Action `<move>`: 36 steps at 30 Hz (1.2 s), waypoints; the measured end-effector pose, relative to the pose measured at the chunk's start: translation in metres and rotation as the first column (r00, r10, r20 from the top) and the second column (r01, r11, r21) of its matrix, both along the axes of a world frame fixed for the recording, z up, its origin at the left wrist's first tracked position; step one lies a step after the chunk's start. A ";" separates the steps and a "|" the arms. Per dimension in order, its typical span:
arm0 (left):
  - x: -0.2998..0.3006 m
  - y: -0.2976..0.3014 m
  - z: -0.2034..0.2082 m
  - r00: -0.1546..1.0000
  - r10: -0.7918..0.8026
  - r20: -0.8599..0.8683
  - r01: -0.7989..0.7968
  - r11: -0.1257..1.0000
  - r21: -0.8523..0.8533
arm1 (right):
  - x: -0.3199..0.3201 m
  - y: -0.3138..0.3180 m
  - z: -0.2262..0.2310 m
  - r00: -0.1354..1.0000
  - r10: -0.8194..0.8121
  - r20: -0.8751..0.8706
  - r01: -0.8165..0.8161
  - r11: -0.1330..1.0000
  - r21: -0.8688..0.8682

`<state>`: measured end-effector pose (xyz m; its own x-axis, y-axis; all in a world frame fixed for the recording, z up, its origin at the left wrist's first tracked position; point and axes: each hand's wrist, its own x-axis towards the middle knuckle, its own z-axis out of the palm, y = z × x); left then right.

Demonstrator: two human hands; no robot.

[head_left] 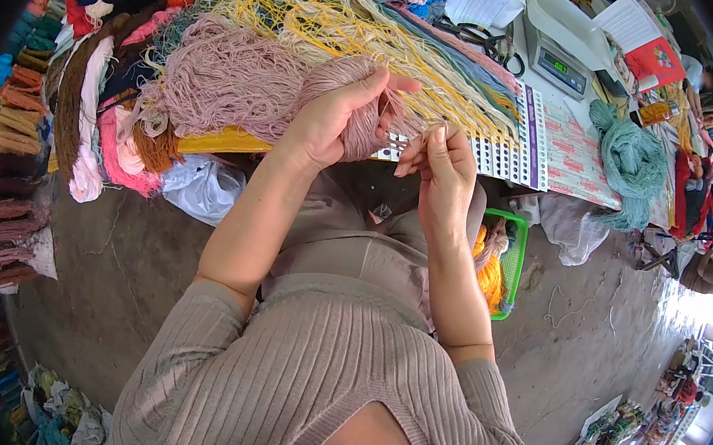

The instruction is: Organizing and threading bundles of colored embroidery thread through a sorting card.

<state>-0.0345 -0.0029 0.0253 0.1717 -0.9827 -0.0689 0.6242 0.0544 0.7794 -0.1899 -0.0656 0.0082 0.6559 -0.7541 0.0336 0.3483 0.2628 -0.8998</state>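
My left hand (341, 116) is closed around a bundle of dusty-pink yarn (336, 75), held above the table's near edge. Loose pink strands (224, 77) of the same colour spread over the table to its left. Close beside it, my right hand (442, 158) pinches a thin pink strand between thumb and fingers. That strand runs across to the bundle. Beyond both hands lie cream and yellow yarns (354, 29) in long rows. A white card with punched holes (529, 140) lies under the yarn ends, right of my right hand.
A digital scale (558, 68) and black-handled scissors (485, 42) sit at the far right. Teal yarn (633, 155) hangs over the table's right end. Below the edge stands a green basket (517, 264) with orange yarn. Coloured skeins (16, 147) are stacked along the left.
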 end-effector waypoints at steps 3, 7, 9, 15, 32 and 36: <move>-0.004 -0.001 0.004 0.999 0.035 -0.002 -0.035 0.999 0.041 | -0.001 0.001 0.001 1.000 -0.013 -0.018 0.012 1.000 -0.014; -0.006 -0.003 0.004 0.998 0.060 0.002 -0.060 0.997 0.052 | -0.001 0.000 0.000 0.998 -0.037 -0.048 0.034 0.998 -0.049; -0.005 -0.003 0.003 0.999 0.045 0.012 -0.045 0.998 0.053 | -0.001 0.000 0.000 0.998 -0.041 -0.052 0.038 0.998 -0.047; -0.005 -0.006 0.002 1.000 0.009 -0.010 -0.009 1.000 0.023 | -0.002 -0.002 0.000 0.997 -0.049 -0.055 0.044 0.996 -0.078; -0.006 -0.011 0.000 0.987 -0.074 -0.141 0.078 0.997 0.019 | -0.004 -0.002 0.000 0.989 -0.110 -0.100 0.094 0.984 -0.152; -0.007 -0.013 0.000 0.989 -0.064 -0.136 0.069 0.997 0.033 | -0.005 -0.003 -0.002 0.987 -0.119 -0.105 0.102 0.983 -0.150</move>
<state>-0.0412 -0.0160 0.0255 0.0927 -0.9880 -0.1237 0.7248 -0.0182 0.6887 -0.1946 -0.0689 0.0065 0.5745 -0.8149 0.0769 0.2616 0.0938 -0.9606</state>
